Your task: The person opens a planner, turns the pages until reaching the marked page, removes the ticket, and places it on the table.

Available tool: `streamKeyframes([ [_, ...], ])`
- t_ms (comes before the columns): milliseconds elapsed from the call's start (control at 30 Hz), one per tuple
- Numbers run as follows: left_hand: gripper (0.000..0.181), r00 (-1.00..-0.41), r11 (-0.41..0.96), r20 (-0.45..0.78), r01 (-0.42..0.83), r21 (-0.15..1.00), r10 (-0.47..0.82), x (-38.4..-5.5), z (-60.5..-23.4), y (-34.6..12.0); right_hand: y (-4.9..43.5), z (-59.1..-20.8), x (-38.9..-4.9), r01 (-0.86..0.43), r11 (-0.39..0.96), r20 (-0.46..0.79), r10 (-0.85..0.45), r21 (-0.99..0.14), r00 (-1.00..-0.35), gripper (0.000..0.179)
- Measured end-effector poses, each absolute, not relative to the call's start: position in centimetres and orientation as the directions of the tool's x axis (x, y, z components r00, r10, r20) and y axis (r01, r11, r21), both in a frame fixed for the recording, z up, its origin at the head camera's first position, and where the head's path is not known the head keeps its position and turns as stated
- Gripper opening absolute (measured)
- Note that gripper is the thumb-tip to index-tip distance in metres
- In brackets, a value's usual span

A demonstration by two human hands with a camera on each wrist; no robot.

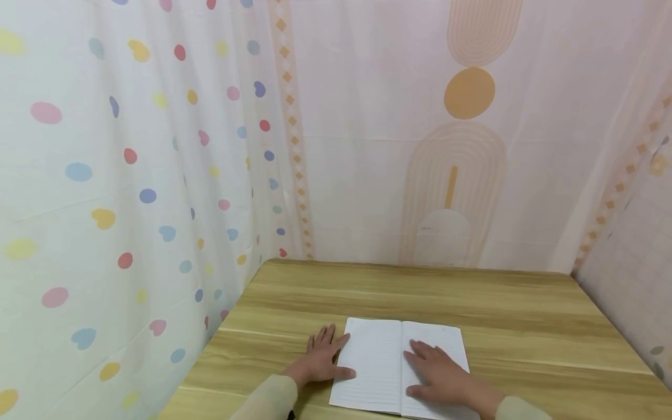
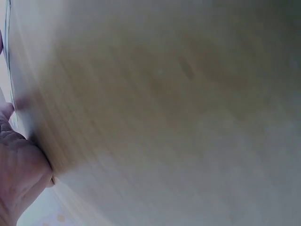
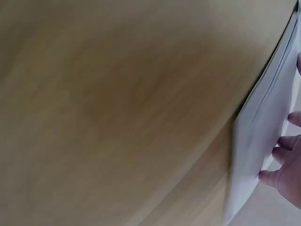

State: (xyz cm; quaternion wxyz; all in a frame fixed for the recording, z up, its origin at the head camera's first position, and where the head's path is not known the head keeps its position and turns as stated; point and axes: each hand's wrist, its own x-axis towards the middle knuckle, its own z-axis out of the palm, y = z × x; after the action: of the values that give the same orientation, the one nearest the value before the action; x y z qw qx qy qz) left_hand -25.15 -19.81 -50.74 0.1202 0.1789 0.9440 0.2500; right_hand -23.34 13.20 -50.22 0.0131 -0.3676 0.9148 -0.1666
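An open notebook with ruled white pages lies flat on the wooden table. My left hand rests at its left edge, thumb and index fingertip on the page margin and the other fingers spread over the wood. On the right page lies my right hand, its fingers extended toward the centre fold. In the right wrist view, the fingertips touch the notebook's page near its edge. Part of the left hand shows at the side of the left wrist view, beside the notebook's edge.
The wood-grain table extends around the notebook on all sides. A white curtain with coloured dots hangs along the left, and a pale patterned curtain hangs behind the table's far edge. Another pale cloth borders the right side.
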Motion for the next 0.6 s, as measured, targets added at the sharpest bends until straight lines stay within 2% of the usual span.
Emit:
streamKeyframes([
  [167,0.090,-0.908,0.814,-0.140,0.276,0.511,0.396,-25.2,-50.7,-19.7,16.3,-51.3,-25.1,-0.533,0.782,0.087,-0.537,-0.324,-0.839,0.082],
  [300,0.090,-0.908,0.813,-0.142,0.272,0.515,0.394,-25.0,-50.6,-19.7,19.1,-51.4,-26.5,-0.423,0.840,0.056,-0.431,-0.340,-0.900,0.088],
  [433,0.089,-0.909,0.812,-0.140,0.272,0.516,0.393,-24.8,-50.5,-19.7,20.8,-50.8,-26.9,-0.343,0.845,-0.010,-0.380,-0.410,-0.925,0.092],
  [600,0.090,-0.908,0.806,-0.133,0.276,0.523,0.397,-25.0,-50.6,-19.6,21.3,-50.8,-27.2,-0.331,0.834,-0.019,-0.377,-0.442,-0.926,0.096],
])
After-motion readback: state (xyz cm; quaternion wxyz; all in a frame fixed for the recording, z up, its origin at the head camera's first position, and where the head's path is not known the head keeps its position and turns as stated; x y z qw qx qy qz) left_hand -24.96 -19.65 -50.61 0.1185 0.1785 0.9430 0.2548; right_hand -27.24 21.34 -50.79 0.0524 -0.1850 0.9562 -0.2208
